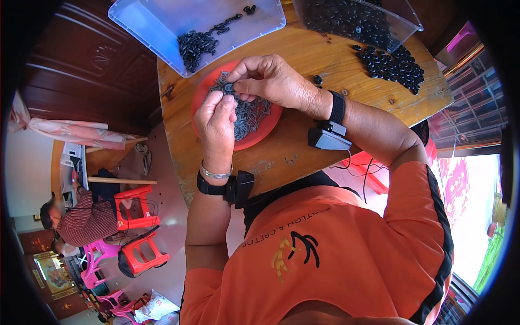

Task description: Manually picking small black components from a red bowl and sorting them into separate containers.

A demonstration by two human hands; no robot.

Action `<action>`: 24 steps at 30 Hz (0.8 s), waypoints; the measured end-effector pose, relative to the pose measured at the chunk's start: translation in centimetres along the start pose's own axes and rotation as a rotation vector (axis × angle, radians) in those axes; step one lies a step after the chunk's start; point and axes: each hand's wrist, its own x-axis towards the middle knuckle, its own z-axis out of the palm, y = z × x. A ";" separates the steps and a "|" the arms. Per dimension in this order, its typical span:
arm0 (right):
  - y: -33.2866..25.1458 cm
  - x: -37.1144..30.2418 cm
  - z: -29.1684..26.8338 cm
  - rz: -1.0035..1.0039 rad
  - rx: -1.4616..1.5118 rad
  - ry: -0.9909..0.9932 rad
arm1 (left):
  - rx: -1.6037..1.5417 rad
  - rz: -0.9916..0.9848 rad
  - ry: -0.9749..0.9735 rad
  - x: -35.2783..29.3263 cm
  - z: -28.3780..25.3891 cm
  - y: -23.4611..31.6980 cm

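Note:
Above a shallow red dish point(275, 120), both hands meet at a small black plastic part point(228, 86) with a lighter spot in its middle. My left hand point(215, 116) pinches it from below between thumb and fingers. From the upper right, my right hand point(276, 81) closes thumb and fingertips on the same part. Many thin grey metal pieces point(250, 116), too small to name exactly, heap up in the dish under my hands. The fingers partly cover the black part, so its full shape is hidden.
A clear plastic bin point(254, 32) with some black parts stands at the far left of the wooden table point(292, 154). Another clear bin point(403, 24), far right, holds many more. Loose black parts point(398, 67) lie beside it. A person point(89, 216) sits at left near red stools point(142, 252).

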 end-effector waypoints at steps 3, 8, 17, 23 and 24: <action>0.1 0.0 0.0 -0.003 -0.004 0.000 | -0.005 -0.002 0.001 0.0 0.0 0.0; 0.2 0.0 -0.1 -0.009 -0.008 -0.002 | -0.001 -0.016 0.013 0.0 0.1 0.1; 0.5 0.0 0.1 -0.016 0.032 -0.020 | 0.037 0.033 -0.038 0.3 -0.2 -0.5; 0.7 0.1 -0.1 -0.021 0.035 -0.036 | -0.022 0.018 -0.021 0.3 -0.3 -0.9; 0.8 0.2 -0.3 0.021 0.055 -0.050 | -0.010 0.050 -0.023 0.3 -0.3 -1.1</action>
